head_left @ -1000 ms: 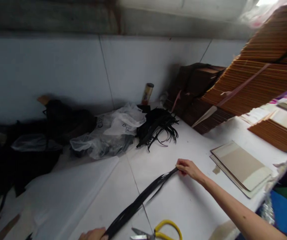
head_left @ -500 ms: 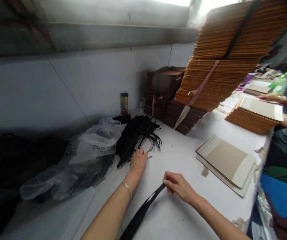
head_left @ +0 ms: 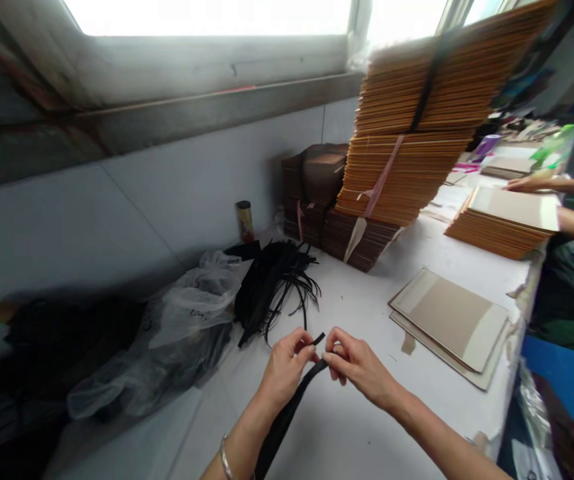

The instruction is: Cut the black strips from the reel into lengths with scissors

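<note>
Both my hands meet over the white table (head_left: 367,427), just in front of me. My left hand (head_left: 285,367) pinches the end of a thin black strip (head_left: 318,339) that runs back to the pile of loose black strips (head_left: 271,283). My right hand (head_left: 357,364) is closed on the top end of a bundle of black strips (head_left: 284,420), which hangs down under my left wrist toward the bottom edge. The two hands almost touch.
A clear plastic bag (head_left: 187,320) lies left of the pile. Strapped stacks of brown card (head_left: 407,133) rise at the back right, with darker stacks (head_left: 311,193) and a small can (head_left: 245,222) by the wall. Flat grey boards (head_left: 449,323) lie right. Another person's hands (head_left: 527,183) work on a stack (head_left: 504,223).
My left hand came back from the loose pile with one strip and joined my right hand, which stayed on the bundle's end. The view has tilted up and to the right.
</note>
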Demonstrator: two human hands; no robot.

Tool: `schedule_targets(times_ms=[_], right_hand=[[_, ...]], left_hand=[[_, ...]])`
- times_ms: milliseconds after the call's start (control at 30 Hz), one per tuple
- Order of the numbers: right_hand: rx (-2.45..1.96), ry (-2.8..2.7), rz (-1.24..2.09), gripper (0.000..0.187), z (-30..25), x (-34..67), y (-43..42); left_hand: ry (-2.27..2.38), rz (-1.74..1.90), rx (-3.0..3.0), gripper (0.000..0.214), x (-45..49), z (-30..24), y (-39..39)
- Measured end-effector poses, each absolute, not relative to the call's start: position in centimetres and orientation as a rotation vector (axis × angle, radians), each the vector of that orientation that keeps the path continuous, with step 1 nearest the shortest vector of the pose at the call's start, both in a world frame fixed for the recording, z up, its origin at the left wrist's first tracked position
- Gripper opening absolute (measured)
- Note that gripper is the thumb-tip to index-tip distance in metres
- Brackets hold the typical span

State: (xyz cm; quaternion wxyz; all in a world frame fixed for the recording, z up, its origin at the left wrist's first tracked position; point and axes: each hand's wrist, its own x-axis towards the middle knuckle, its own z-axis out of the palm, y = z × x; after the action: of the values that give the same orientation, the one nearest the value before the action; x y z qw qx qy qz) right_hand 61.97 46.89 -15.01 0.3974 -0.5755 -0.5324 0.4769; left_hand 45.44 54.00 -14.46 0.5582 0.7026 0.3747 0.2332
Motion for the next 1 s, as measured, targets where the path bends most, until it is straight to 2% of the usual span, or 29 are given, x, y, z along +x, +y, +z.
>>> schedule_targets(times_ms=[167, 300, 400, 700, 1000], right_hand=[[-1.337, -1.304, 1.309, 0.036, -10.3, 59.4, 45.7], [-1.272, -1.339, 1.363, 0.045, -6.9, 57.0, 44.3], [-1.216, -1.382, 1.371, 0.045, -5.1, 55.6, 43.1], [-1.210, -1.539, 1.261, 0.029, -1.1, 53.0, 39.1], [-1.162, -1.583, 1.261, 0.037, 1.8, 51.4, 36.7]], left_hand=[[0.883, 0.590, 1.573, 0.015, 42.5, -12.2, 51.7], [0.747, 0.632, 1.405, 0.020, 40.2, -10.0, 49.6], [0.668, 0.685, 1.354, 0.022, 38.9, -7.8, 47.8], [0.600, 0.718, 1.400, 0.028, 35.8, -3.4, 43.2], [0.589, 0.634, 1.361, 0.039, 33.0, -0.2, 40.1]])
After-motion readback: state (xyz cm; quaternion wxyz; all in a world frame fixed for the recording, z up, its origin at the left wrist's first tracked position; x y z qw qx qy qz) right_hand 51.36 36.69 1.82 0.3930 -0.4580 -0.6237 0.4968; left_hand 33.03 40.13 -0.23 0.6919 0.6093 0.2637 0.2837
